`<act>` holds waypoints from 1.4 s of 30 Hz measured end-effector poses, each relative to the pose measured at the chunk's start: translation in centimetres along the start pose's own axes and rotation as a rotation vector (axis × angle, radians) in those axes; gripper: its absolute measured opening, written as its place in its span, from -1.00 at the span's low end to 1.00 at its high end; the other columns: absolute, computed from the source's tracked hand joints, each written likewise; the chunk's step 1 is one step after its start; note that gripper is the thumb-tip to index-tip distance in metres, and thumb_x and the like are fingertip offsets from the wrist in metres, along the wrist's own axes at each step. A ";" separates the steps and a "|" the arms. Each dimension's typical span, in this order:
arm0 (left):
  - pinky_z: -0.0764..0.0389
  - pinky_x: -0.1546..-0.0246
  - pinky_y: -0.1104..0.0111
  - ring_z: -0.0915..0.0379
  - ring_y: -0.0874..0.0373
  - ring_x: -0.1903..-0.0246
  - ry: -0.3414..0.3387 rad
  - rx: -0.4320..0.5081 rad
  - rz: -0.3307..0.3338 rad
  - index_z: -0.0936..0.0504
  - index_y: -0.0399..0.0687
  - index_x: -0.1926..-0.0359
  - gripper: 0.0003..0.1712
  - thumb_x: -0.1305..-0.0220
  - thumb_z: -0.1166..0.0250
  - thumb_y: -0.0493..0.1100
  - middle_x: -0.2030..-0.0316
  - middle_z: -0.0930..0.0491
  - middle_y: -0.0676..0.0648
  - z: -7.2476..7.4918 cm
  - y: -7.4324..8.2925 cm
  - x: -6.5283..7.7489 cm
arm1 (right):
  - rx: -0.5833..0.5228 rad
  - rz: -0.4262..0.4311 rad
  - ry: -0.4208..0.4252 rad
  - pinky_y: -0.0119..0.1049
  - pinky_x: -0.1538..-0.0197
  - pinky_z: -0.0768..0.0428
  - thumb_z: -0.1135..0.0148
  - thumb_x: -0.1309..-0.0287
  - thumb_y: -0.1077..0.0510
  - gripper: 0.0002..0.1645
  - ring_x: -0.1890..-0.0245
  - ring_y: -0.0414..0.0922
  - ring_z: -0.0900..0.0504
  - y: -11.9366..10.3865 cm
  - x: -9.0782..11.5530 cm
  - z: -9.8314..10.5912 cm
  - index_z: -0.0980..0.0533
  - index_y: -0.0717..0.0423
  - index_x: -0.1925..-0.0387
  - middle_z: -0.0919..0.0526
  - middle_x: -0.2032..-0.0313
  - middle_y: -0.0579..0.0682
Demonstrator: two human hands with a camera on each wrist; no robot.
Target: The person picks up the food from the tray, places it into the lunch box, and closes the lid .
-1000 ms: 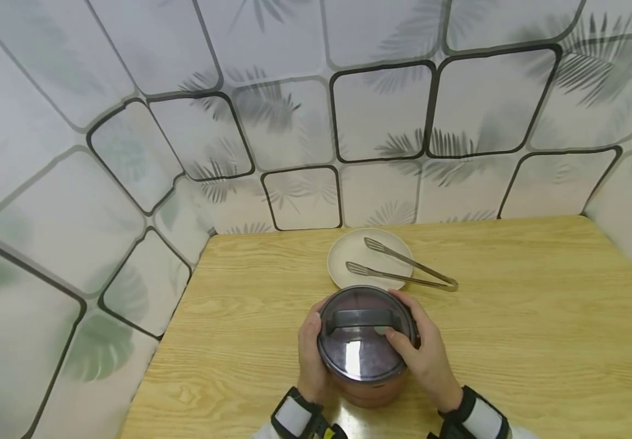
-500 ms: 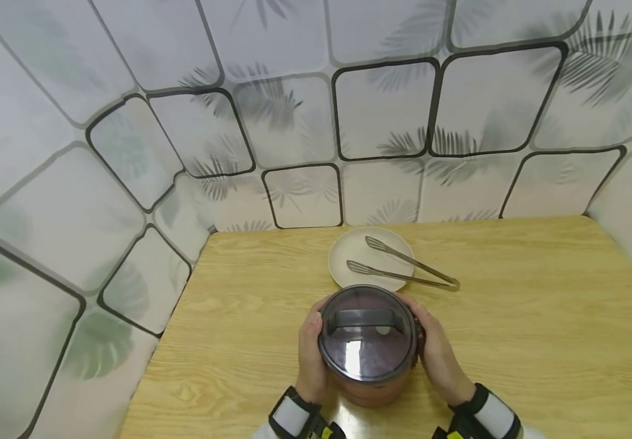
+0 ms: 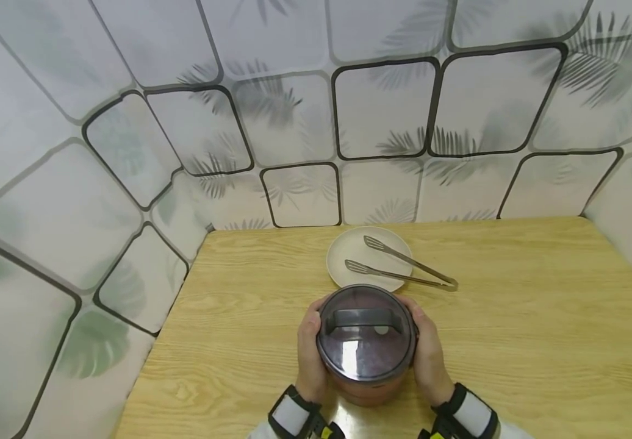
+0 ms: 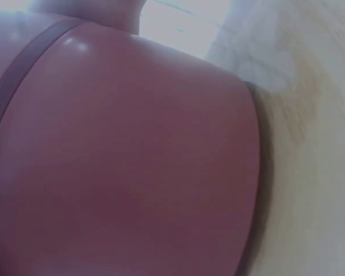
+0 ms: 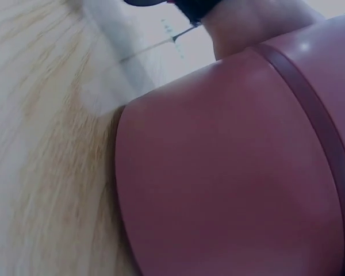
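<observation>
A round, dusty-red lidded pot (image 3: 369,393) stands on the table near its front. Its see-through dark lid (image 3: 362,358) carries a grey bar handle (image 3: 364,317). My left hand (image 3: 310,356) holds the pot's left side, thumb up at the lid's rim. On the opposite side my right hand (image 3: 430,356) grips it too; the far fingers of both hands are hidden behind it. Both wrist views are filled by the smooth pot wall (image 4: 132,149), banded near the top, with its base at the wooden surface. The pot's contents do not show clearly.
Just behind the pot lies a cream plate (image 3: 340,249), with metal tongs (image 3: 431,272) spread across it and their bend overhanging to the right. The wooden table (image 3: 541,317) ends at a patterned wall (image 3: 382,116) at the back and left.
My right thumb has left the lid, where it lay by the handle, and that hand has shifted to the pot's right side. My left hand and the pot stay in place.
</observation>
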State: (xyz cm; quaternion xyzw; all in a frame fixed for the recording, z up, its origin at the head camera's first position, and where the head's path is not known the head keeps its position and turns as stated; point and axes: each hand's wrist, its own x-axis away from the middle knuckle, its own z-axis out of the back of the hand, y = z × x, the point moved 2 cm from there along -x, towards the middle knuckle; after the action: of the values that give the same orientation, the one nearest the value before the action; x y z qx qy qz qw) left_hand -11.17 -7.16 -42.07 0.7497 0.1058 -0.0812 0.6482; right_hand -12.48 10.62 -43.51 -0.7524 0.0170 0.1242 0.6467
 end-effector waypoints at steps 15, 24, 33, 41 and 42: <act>-0.29 -0.14 0.37 -0.31 0.02 -0.12 0.007 0.021 -0.030 -0.43 -0.06 -0.07 -0.47 -0.34 0.40 -0.08 -0.03 -0.48 -0.07 0.2 -1.2 -0.1 | 0.006 0.109 -0.014 -0.47 -0.14 -0.32 0.73 -0.36 0.09 -0.36 -0.13 -0.15 -0.36 -0.2 0.3 -0.3 -0.21 0.33 -0.16 -0.41 -0.08 0.11; -0.19 -0.19 0.38 -0.22 0.16 -0.19 -0.056 0.110 0.265 -0.38 0.02 -0.16 -0.35 -0.36 0.47 0.18 -0.13 -0.39 0.00 1.5 -1.8 0.2 | 0.026 -0.129 -0.082 -0.57 -0.10 -0.22 0.74 -0.34 -0.18 -0.25 -0.12 -0.29 -0.27 1.0 0.7 0.9 -0.28 0.14 -0.13 -0.36 -0.06 0.00; -0.20 -0.16 0.41 -0.30 0.21 -0.08 0.159 0.258 0.482 -0.45 0.01 -0.07 -0.26 -0.21 0.28 0.40 -0.05 -0.44 0.00 -0.2 -1.7 1.4 | -0.032 -0.287 0.155 -0.50 -0.06 -0.24 0.62 -0.25 -0.35 -0.19 -0.03 -0.25 -0.30 2.2 1.6 0.0 -0.31 0.18 0.02 -0.36 0.05 -0.04; -0.26 -0.11 0.41 -0.35 0.18 -0.03 0.168 0.265 0.440 -0.47 -0.03 -0.04 -0.30 -0.27 0.35 0.31 0.01 -0.48 -0.02 -0.9 -0.8 1.4 | -0.100 -0.231 0.192 -0.51 -0.07 -0.26 0.58 -0.29 -0.30 -0.27 -0.04 -0.28 -0.32 2.0 1.7 -0.4 -0.29 0.16 0.01 -0.38 0.05 -0.11; -0.25 -0.11 0.42 -0.35 0.18 -0.03 0.168 0.260 0.438 -0.47 -0.03 -0.04 -0.30 -0.28 0.35 0.31 0.01 -0.48 -0.02 -0.9 -0.8 1.3 | -0.102 -0.223 0.187 -0.51 -0.07 -0.26 0.58 -0.30 -0.29 -0.28 -0.03 -0.28 -0.32 2.0 1.7 -0.4 -0.29 0.16 0.02 -0.38 0.06 -0.12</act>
State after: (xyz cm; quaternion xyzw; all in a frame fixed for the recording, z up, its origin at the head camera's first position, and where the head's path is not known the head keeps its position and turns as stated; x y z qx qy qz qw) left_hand -10.12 -6.08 -43.05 0.8357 -0.0168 0.1106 0.5376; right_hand -11.14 10.13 -45.74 -0.7897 -0.0127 -0.0185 0.6131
